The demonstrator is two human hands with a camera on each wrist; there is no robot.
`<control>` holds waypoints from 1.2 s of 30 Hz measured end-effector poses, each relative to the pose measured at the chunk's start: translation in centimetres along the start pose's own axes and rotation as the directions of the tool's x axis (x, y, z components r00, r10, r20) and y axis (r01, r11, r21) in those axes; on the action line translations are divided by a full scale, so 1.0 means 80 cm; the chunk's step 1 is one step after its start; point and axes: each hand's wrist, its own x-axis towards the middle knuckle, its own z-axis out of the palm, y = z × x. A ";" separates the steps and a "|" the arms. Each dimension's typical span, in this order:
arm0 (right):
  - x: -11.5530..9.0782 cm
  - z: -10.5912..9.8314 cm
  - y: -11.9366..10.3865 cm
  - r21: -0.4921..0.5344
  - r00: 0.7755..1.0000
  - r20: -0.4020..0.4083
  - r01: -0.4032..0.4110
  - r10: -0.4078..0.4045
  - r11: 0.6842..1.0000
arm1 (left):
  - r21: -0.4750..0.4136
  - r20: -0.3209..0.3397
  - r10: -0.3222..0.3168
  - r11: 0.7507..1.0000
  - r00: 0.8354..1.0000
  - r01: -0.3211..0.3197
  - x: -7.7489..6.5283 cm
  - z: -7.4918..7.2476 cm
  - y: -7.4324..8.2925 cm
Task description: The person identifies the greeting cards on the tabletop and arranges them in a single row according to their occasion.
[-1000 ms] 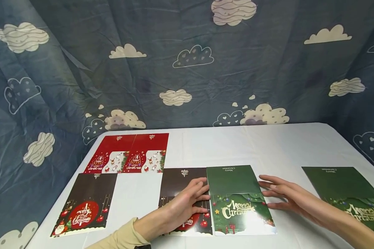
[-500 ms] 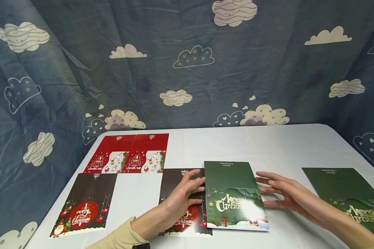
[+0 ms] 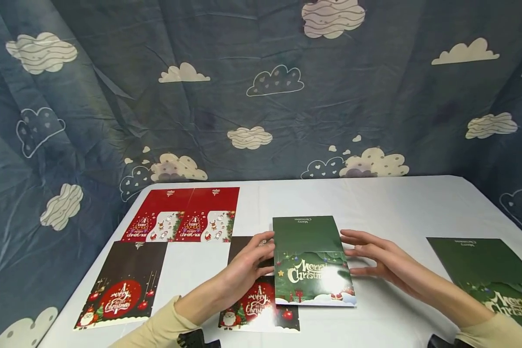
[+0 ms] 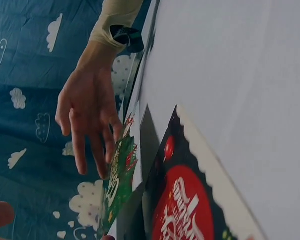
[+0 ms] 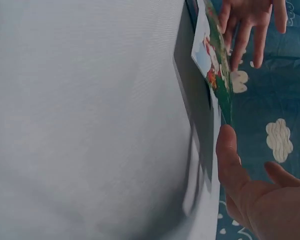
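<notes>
A green Merry Christmas greeting card [image 3: 313, 275] is held up between my two hands, its front edge casting a shadow on the white cloth in the right wrist view. My left hand [image 3: 243, 273] touches its left edge with the fingertips, reaching over a dark Christmas card [image 3: 261, 309] that lies on the table. Along the right edge, my right hand [image 3: 383, 261] has its fingers stretched out against the card. Both hands support it from the sides, fingers fairly straight. The green card overlaps the dark card's right part in the head view.
Two red Christmas cards [image 3: 206, 212] lie side by side at the back left. Another dark card [image 3: 122, 285] lies at the front left, and a second green card [image 3: 491, 275] at the right. A cloud-patterned curtain [image 3: 217, 111] hangs behind the white table [image 3: 387, 208].
The green card has come up off the table and moved left and away from me, partly over the dark card. Both hands have travelled with it.
</notes>
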 end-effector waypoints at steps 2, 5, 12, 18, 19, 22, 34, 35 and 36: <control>0.004 0.002 0.000 0.001 1.000 0.000 0.014 -0.014 1.000 | 0.010 -0.005 -0.006 1.000 1.000 0.006 0.002 -0.007 0.003; 0.011 0.004 -0.002 -0.003 0.999 -0.006 0.034 -0.034 0.999 | 0.009 -0.012 -0.005 1.000 1.000 0.006 0.004 -0.017 0.009; 0.032 0.014 -0.006 -0.001 0.998 -0.028 0.059 -0.059 0.998 | 0.017 -0.022 0.014 1.000 1.000 -0.014 0.009 -0.037 0.019; 0.055 0.022 -0.008 -0.012 0.994 -0.048 0.096 -0.097 0.995 | 0.018 -0.080 0.026 1.000 0.996 -0.025 0.017 -0.053 0.027; 0.058 0.023 -0.009 -0.013 0.993 -0.051 0.104 -0.105 0.994 | 0.022 -0.086 0.029 0.999 0.996 -0.027 0.017 -0.055 0.028; 0.069 0.027 -0.011 -0.016 0.990 -0.060 0.126 -0.127 0.992 | 0.039 -0.102 0.029 0.999 0.994 -0.025 0.019 -0.061 0.033; 0.123 0.035 -0.019 0.046 0.990 -0.074 0.125 -0.122 0.991 | 0.113 -0.116 0.036 0.993 0.993 -0.023 0.036 -0.096 0.050; 0.127 0.035 -0.019 0.054 0.990 -0.071 0.123 -0.119 0.991 | 0.113 -0.119 0.041 0.993 0.992 -0.028 0.038 -0.099 0.051; 0.131 0.035 -0.020 0.060 0.991 -0.066 0.122 -0.118 0.991 | 0.108 -0.125 0.045 0.994 0.991 -0.031 0.040 -0.102 0.051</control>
